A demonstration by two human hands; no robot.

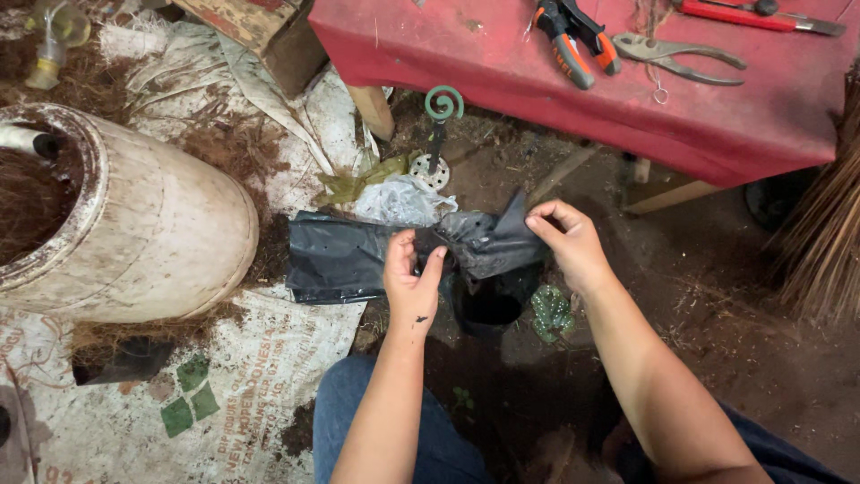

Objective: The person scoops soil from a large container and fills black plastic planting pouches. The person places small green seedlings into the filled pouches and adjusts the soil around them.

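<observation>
I hold a black plastic nursery bag (pixel 488 246) between both hands, low over the dirt floor. My left hand (pixel 412 278) pinches its left rim, thumb and fingers closed on the film. My right hand (pixel 566 237) pinches the upper right corner. The bag's mouth (pixel 488 309) hangs open below my hands. A stack of flat black bags (pixel 345 260) lies just left of my left hand.
A white barrel (pixel 134 224) on its side holds brown coconut fibre at left. White woven sacks (pixel 242 385) cover the floor. A red-clothed table (pixel 582 72) at the top carries pliers (pixel 573 40) and other tools. A green spiral stake (pixel 442 108) stands below it.
</observation>
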